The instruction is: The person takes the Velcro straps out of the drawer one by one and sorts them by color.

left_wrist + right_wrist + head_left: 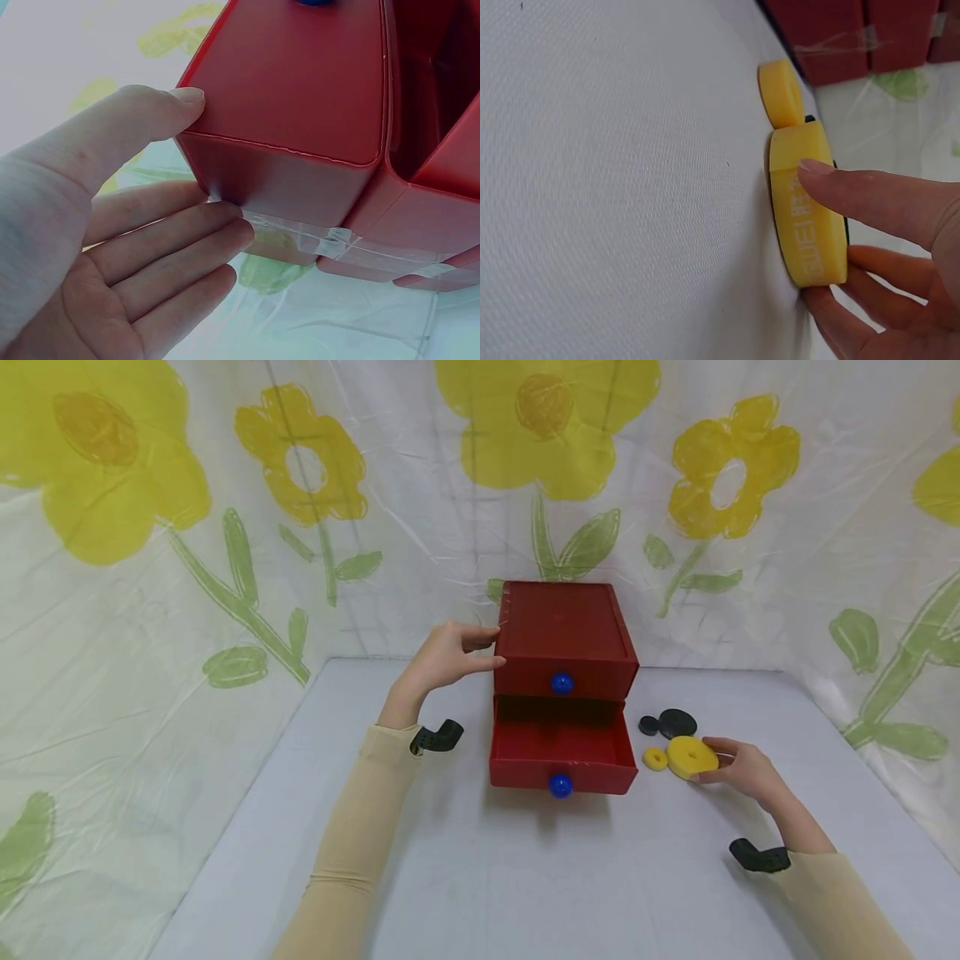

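Observation:
A red two-drawer box [567, 620] stands at the back of the white table. Its upper drawer with a blue knob [562, 683] is closed, while the lower drawer [555, 774] is pulled out. My left hand [448, 656] touches the box's left front corner, thumb [189, 99] on the front edge and straight fingers along the side. On the right, my right hand [746, 770] grips a large yellow disc [686, 755] by its edge, between thumb and fingers. White lettering runs round its rim, and a small hole marks its centre. A small yellow ring [655, 759] lies beside it.
Behind the yellow pieces lie a large black disc [677, 723] and a small black disc [648, 725]. A sheet [420, 552] printed with yellow flowers hangs behind the table [540, 885] and at both sides. Clear tape [330, 241] runs across the box's side.

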Demonstrator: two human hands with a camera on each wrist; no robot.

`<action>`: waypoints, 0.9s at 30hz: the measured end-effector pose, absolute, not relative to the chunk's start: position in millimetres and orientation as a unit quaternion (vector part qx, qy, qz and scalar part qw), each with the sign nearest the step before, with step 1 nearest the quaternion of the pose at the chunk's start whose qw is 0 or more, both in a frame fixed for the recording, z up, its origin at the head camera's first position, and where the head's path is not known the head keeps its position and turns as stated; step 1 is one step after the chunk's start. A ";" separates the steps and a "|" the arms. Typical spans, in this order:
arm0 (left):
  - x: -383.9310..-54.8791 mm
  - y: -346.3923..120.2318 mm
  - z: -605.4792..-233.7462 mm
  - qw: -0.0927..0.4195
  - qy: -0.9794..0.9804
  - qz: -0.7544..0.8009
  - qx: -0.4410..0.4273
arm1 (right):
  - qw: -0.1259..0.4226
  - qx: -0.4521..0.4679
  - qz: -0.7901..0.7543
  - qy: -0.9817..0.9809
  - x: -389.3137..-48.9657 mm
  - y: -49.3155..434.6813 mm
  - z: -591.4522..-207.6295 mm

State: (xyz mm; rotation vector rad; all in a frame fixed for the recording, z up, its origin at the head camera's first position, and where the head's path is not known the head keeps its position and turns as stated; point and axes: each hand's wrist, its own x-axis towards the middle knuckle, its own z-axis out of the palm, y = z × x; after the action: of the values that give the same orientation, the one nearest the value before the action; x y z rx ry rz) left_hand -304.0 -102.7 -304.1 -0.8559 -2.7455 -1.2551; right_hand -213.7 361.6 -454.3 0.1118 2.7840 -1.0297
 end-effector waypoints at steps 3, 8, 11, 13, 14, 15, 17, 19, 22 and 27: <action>-304.1 -102.9 -304.5 0.002 -0.874 -0.402 -0.273 | 0.094 0.030 -0.350 0.931 -214.1 362.0 -454.0; -303.9 -102.7 -304.3 0.002 -0.874 -0.403 -0.272 | 0.101 0.025 -0.346 0.933 -213.8 360.9 -451.5; -303.2 -102.8 -304.1 0.003 -0.873 -0.404 -0.273 | 0.103 0.022 -0.346 0.932 -214.2 361.4 -451.7; -303.3 -102.8 -304.3 0.002 -0.871 -0.407 -0.274 | 0.101 0.020 -0.348 0.932 -214.5 362.4 -452.5; -303.3 -102.7 -304.4 0.002 -0.871 -0.407 -0.274 | 0.094 0.024 -0.344 0.934 -214.8 362.7 -453.4; -303.1 -102.6 -304.4 0.001 -0.871 -0.407 -0.275 | 0.093 0.021 -0.344 0.934 -214.9 363.3 -454.0; -303.6 -102.3 -304.7 0.001 -0.871 -0.408 -0.274 | 0.085 0.023 -0.343 0.935 -214.8 364.4 -454.8; -303.5 -102.4 -304.6 0.001 -0.872 -0.407 -0.273 | 0.075 0.029 -0.339 0.937 -214.4 364.7 -455.5; -303.7 -102.5 -304.5 0.002 -0.873 -0.405 -0.272 | 0.079 0.028 -0.348 0.934 -213.4 365.9 -454.9; -303.5 -102.4 -304.8 0.002 -0.871 -0.407 -0.274 | 0.079 0.026 -0.353 0.932 -210.3 365.8 -449.3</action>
State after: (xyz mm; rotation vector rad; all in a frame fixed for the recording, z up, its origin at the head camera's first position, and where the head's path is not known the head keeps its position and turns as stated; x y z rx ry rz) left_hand -303.5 -102.4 -304.8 -0.8605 -2.7330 -1.2766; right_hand -210.3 365.8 -449.3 0.0777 2.7883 -1.0569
